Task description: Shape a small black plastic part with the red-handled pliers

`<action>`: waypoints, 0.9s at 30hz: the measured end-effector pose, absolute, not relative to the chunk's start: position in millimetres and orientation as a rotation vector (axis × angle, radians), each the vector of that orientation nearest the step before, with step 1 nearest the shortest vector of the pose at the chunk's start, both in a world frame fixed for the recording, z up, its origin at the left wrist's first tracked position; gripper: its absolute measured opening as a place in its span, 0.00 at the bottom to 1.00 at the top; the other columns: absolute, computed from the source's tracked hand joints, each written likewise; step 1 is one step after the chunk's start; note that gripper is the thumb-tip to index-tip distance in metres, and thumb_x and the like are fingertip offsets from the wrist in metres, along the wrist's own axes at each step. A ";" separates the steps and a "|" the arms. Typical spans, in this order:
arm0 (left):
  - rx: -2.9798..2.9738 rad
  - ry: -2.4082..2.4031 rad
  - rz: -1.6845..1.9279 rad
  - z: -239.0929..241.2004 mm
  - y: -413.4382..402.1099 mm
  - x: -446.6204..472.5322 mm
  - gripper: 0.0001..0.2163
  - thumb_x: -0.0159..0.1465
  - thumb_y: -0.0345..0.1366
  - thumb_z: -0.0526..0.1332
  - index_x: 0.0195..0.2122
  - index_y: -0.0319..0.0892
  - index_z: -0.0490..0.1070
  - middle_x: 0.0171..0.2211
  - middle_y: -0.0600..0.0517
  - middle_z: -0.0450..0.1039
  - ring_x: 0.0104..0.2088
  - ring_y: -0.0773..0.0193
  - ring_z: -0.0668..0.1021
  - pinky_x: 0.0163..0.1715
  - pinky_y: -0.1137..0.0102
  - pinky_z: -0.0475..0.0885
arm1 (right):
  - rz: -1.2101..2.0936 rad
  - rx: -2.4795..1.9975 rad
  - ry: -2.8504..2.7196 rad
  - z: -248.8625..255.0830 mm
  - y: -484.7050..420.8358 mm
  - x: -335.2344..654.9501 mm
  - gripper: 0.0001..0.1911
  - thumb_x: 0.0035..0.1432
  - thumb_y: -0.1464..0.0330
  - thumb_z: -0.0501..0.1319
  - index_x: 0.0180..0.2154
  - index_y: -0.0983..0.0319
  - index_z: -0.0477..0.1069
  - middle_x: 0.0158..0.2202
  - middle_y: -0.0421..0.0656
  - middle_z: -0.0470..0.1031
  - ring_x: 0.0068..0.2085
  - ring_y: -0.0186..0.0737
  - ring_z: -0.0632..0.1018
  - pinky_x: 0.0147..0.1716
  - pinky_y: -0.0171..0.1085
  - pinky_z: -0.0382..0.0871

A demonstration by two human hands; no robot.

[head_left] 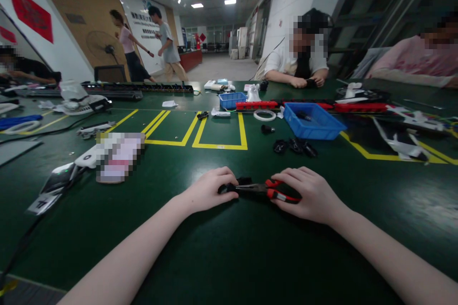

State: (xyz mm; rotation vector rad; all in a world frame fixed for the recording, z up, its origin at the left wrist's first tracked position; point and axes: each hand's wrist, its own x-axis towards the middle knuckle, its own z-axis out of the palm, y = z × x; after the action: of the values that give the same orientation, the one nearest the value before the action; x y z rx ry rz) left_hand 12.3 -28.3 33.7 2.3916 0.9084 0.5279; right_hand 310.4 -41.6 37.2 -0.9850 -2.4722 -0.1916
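My left hand is closed around a small black part, too dark and too covered by the fingers to name. From the right, my right hand grips the red-and-black handles of long-nose pliers. Their grey jaws point left and reach the black part beside my left fingertips. Whether the jaws pinch it cannot be made out. Both hands are low over the green tabletop. Several similar black pieces lie beyond my right hand, with a single black cylinder nearby.
A blue bin stands at the back right, a smaller blue bin further off. Red rails run across behind. On the left lie a white device and a cable. A person sits opposite; others are around.
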 end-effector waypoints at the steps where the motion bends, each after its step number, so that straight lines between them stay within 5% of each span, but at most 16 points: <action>1: 2.393 0.906 0.532 33.6 -28.3 12.4 0.08 0.65 0.36 0.64 0.44 0.42 0.74 0.46 0.48 0.71 0.44 0.59 0.76 0.46 0.63 0.72 | -0.179 -0.985 -2.475 38.0 -41.4 310.8 0.17 0.56 0.59 0.64 0.45 0.62 0.74 0.39 0.47 0.79 0.35 0.42 0.78 0.35 0.41 0.70; 27: 2.445 0.907 0.510 34.8 -29.0 12.5 0.10 0.64 0.36 0.66 0.46 0.43 0.73 0.45 0.49 0.71 0.44 0.59 0.75 0.45 0.65 0.72 | -0.196 -0.995 -2.507 39.3 -41.7 313.1 0.18 0.57 0.59 0.63 0.46 0.61 0.74 0.39 0.47 0.78 0.34 0.40 0.76 0.34 0.40 0.69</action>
State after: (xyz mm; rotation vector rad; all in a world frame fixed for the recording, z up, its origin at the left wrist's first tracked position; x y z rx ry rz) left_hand 12.5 -29.0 34.8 2.4452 0.9074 0.5098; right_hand 313.1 -41.7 39.3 -0.9946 -2.5067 -0.1957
